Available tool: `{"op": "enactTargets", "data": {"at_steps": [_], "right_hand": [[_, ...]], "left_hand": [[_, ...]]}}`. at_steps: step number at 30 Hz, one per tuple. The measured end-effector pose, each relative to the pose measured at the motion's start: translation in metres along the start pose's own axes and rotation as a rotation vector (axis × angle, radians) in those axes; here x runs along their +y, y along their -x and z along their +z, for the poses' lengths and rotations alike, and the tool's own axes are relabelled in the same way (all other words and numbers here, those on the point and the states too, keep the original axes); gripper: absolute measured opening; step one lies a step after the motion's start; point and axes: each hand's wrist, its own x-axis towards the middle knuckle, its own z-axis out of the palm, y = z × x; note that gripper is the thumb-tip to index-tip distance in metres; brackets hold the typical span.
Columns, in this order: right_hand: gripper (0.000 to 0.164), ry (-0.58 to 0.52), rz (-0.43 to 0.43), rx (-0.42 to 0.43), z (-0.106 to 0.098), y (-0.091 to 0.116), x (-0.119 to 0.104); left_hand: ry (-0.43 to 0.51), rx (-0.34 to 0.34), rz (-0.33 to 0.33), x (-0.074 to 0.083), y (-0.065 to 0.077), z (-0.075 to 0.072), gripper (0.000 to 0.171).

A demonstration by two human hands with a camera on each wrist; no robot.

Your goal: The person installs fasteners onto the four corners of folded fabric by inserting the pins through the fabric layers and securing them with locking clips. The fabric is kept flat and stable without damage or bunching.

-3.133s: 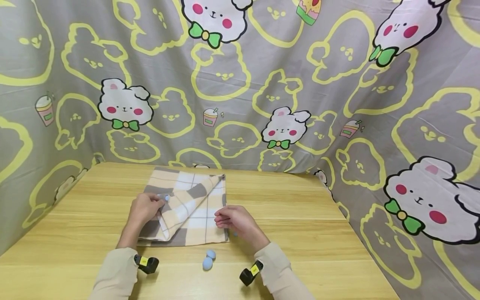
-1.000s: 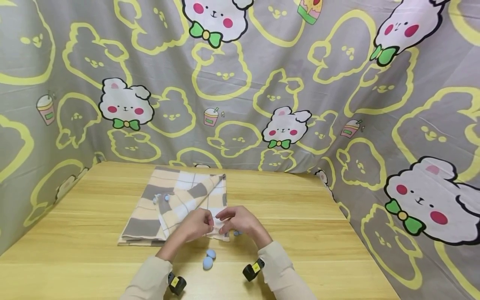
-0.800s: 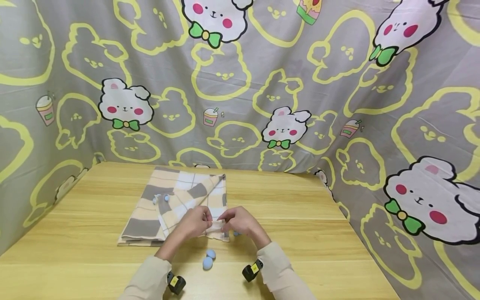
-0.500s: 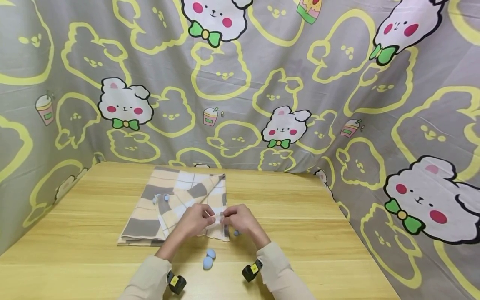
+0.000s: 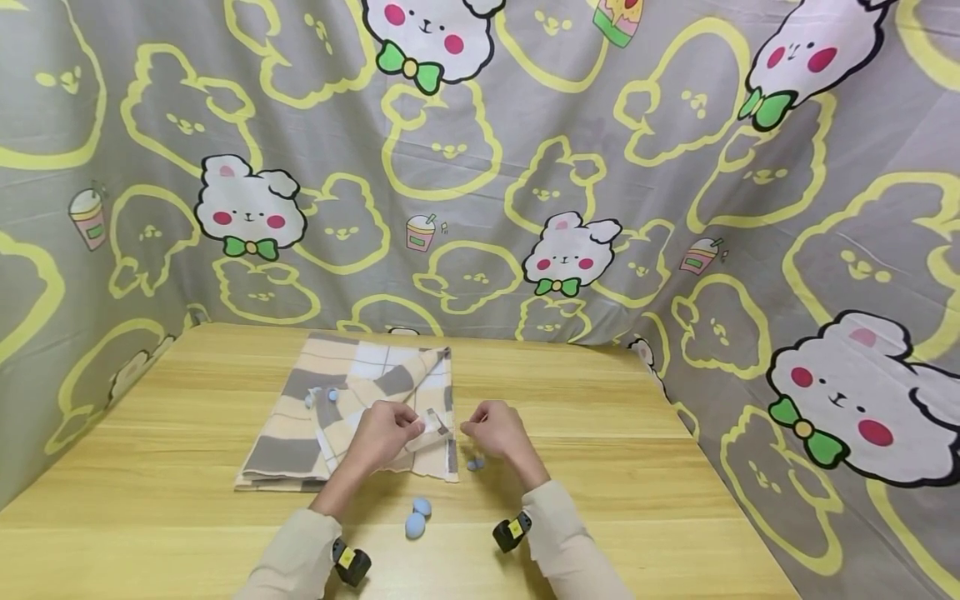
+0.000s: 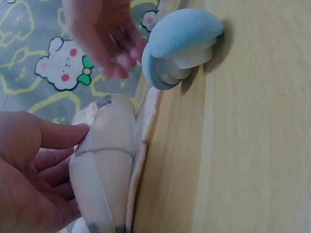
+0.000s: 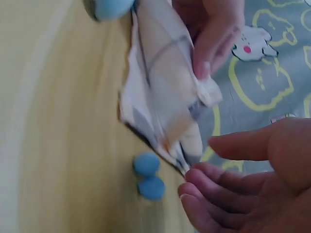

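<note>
A beige, grey and white plaid cloth (image 5: 288, 425) lies folded on the table, its top layer turned back diagonally. My left hand (image 5: 386, 432) pinches a raised fold of the cloth near its front right corner, thumb on top in the left wrist view. Just right of that fold is my right hand (image 5: 495, 429); the right wrist view shows its thumb (image 7: 243, 145) and fingers apart with nothing between them. Below it lie two small blue round pieces (image 7: 146, 165). Nearer the front sits a pair of blue-capped, mushroom-shaped pieces (image 6: 187, 34) with white undersides.
Two more blue pieces (image 5: 333, 394) sit at the turned-back corner of the cloth on the left. The wooden table (image 5: 585, 400) is enclosed by a grey curtain (image 5: 465, 167) with cartoon prints. A black camera is strapped to each wrist.
My left hand has moved from the blue piece at the left corner to the front right part of the cloth and lifted it. My right hand has let go of the edge and drawn right.
</note>
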Motion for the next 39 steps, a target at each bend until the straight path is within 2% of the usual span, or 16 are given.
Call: {"op": "enactTargets", "data": {"at_steps": [6,10,17,29,34,39], "right_hand": [[0.037,0.13,0.078,-0.093,-0.014,0.002,0.006],[0.033,0.156,0.109,-0.161,-0.017,0.004,0.007],[0.022,0.108,0.141,-0.277,-0.016,0.007,0.005],[0.013,0.126,0.132,-0.298,-0.016,0.008,0.007],[0.017,0.149,0.123,-0.307,-0.017,0.008,0.008],[0.016,0.145,0.094,-0.265,-0.018,0.008,0.01]], "left_hand": [[0.003,0.003,-0.027,-0.001,-0.001,0.0,0.006],[0.01,0.014,-0.024,0.0,-0.001,0.0,0.006],[0.018,0.027,-0.027,-0.001,0.0,0.0,0.007],[0.028,0.022,-0.039,-0.003,-0.002,0.0,0.007],[0.031,0.019,-0.041,-0.003,-0.002,0.0,0.007],[0.033,0.015,-0.048,-0.003,-0.002,0.0,0.007]]}}
